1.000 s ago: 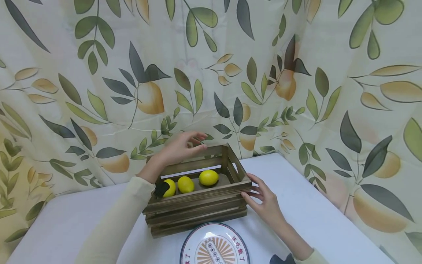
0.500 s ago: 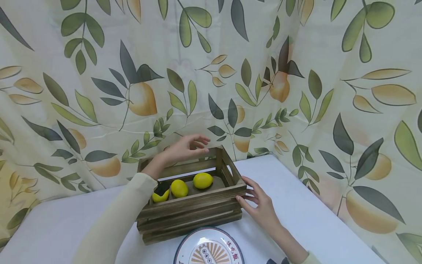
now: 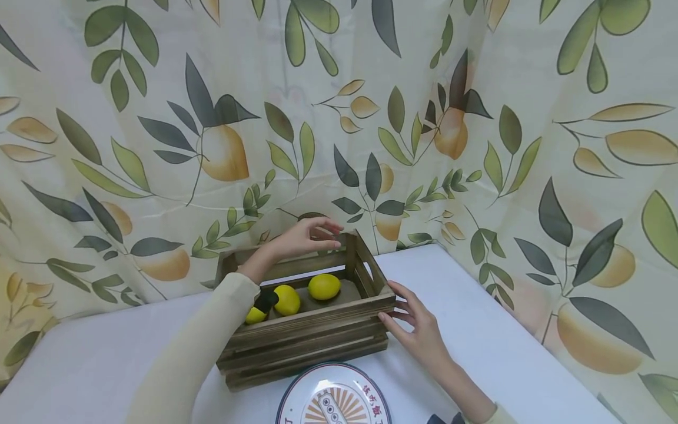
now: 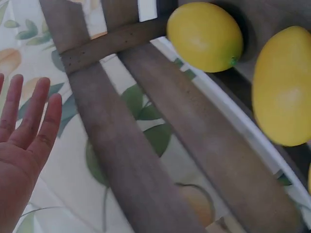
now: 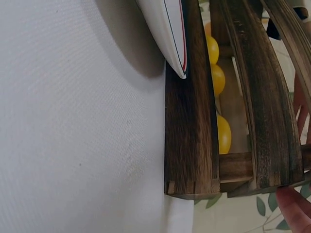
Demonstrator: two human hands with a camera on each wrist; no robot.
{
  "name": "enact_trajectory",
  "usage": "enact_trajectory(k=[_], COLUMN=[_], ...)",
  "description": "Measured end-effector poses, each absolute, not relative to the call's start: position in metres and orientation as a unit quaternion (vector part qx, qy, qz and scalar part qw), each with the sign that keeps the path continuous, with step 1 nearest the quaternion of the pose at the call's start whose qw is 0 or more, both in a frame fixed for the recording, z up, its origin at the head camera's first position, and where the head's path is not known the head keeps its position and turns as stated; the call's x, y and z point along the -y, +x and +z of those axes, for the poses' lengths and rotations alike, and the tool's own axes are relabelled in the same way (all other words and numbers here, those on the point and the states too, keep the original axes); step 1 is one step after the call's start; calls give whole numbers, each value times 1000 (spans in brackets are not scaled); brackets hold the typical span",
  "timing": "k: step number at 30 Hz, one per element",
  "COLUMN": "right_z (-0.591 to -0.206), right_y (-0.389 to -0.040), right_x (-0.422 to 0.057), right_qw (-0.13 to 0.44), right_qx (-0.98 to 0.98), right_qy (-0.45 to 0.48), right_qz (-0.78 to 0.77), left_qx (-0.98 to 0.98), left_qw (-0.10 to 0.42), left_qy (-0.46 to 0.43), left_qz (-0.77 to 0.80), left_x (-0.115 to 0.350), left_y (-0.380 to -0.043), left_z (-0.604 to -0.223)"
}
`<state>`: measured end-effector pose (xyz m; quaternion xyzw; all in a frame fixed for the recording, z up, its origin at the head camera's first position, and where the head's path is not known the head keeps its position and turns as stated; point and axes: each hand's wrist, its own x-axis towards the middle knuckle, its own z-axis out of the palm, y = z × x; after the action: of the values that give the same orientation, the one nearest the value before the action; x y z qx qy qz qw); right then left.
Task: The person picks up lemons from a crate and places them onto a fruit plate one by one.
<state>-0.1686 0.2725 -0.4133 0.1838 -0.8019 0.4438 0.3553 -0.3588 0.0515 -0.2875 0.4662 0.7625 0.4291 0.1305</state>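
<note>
A slatted wooden crate [image 3: 307, 330] stands on the white table, with three yellow lemons in it: a right one [image 3: 324, 287], a middle one [image 3: 287, 300] and a left one [image 3: 256, 315] partly covered by a black piece at the left wrist. Over the crate's far rail is my left hand [image 3: 308, 237], fingers loosely bent and apart, nothing in them. In the left wrist view, the left hand [image 4: 22, 141] lies beside the crate's slats. My right hand [image 3: 421, 330] holds the crate's right front corner, thumb near the front slat and fingers along the end.
In front of the crate, a round white plate [image 3: 333, 400] with a dark rim and red writing is cut off by the frame edge. Behind the white table [image 3: 477, 318] hangs a curtain [image 3: 296, 171] printed with leaves and fruit. A black piece [image 3: 447, 418] shows near the right wrist.
My left hand has shifted a little to the right along the crate's far side. My right hand keeps its place at the corner. The head view has swung slightly, moving the scene leftward.
</note>
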Motion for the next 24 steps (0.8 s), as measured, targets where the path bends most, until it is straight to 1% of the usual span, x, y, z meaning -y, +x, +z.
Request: enact_trajectory(k=[10,14,17,24], right_z=[-414,-415,-415,-416], right_y=[-169,-169,-169,-170], right_x=[-271,-270,-270,-272], right_qw=[355,359,359,351], right_qx=[807,804,806,815], right_qy=[177,183,180,169], right_qz=[438,438,434,429], left_qx=[-767,-776,-785,-764], left_qw=[225,239,238,264], left_qy=[413,412,417,374], left_qz=[436,412,391,455], left_x=[-49,-46,-45,-45], left_y=[-366,-366,-366,-371], left_z=[-314,-323,-326,-328])
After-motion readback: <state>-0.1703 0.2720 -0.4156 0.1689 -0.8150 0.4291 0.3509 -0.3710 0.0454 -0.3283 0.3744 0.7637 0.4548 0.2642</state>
